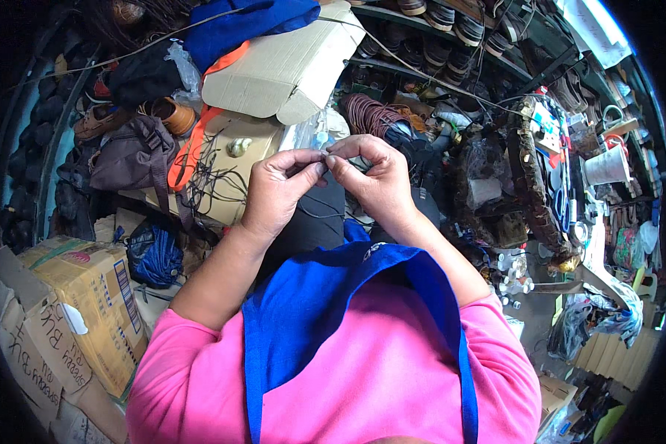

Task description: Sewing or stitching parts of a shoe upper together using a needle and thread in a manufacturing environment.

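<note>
Both grips are pinched together, fingertip to fingertip: the left hand (277,189) and right hand (370,177) clamp a thin dark thread (325,157) between them, held above a dark cloth (311,222) and the blue apron (325,311). A cardboard box (281,70) sits beyond.

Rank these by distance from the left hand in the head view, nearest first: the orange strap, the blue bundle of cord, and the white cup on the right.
Measured from the left hand:
1. Orange strap, just to its left, hanging down over the boxes.
2. Blue bundle of cord, lower left, beside the printed carton.
3. White cup, far right, among the clutter past the right hand.
</note>
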